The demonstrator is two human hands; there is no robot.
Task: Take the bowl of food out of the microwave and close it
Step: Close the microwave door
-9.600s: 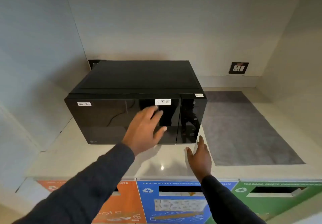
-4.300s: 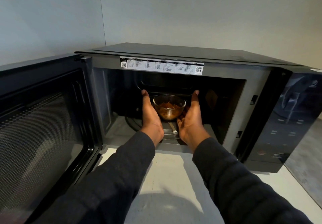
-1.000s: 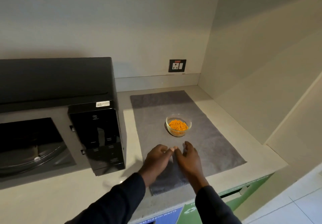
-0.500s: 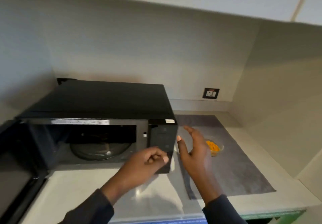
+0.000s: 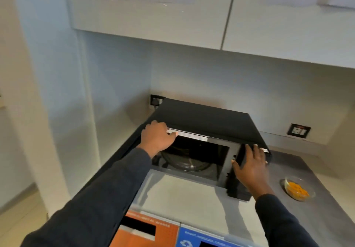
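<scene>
The black microwave (image 5: 207,120) stands on the counter with its cavity open; the glass turntable (image 5: 186,163) inside carries nothing. Its door (image 5: 124,148) swings out to the left, mostly hidden under my left arm. My left hand (image 5: 157,138) curls over the door's top edge close to the hinge corner. My right hand (image 5: 249,167) lies flat with fingers apart against the control panel on the right front. The glass bowl of orange food (image 5: 297,189) sits on the grey mat (image 5: 288,162), right of the microwave and apart from both hands.
Pale counter (image 5: 182,195) stretches in front of the cavity. Orange (image 5: 146,231) and blue (image 5: 201,241) recycling bin fronts sit below the counter edge. White upper cabinets (image 5: 153,6) hang overhead. A wall socket (image 5: 298,130) is behind the mat.
The bowl went from the microwave to the mat and both hands let it go. In the last half second my left hand reached the door's top edge and my right hand pressed onto the control panel.
</scene>
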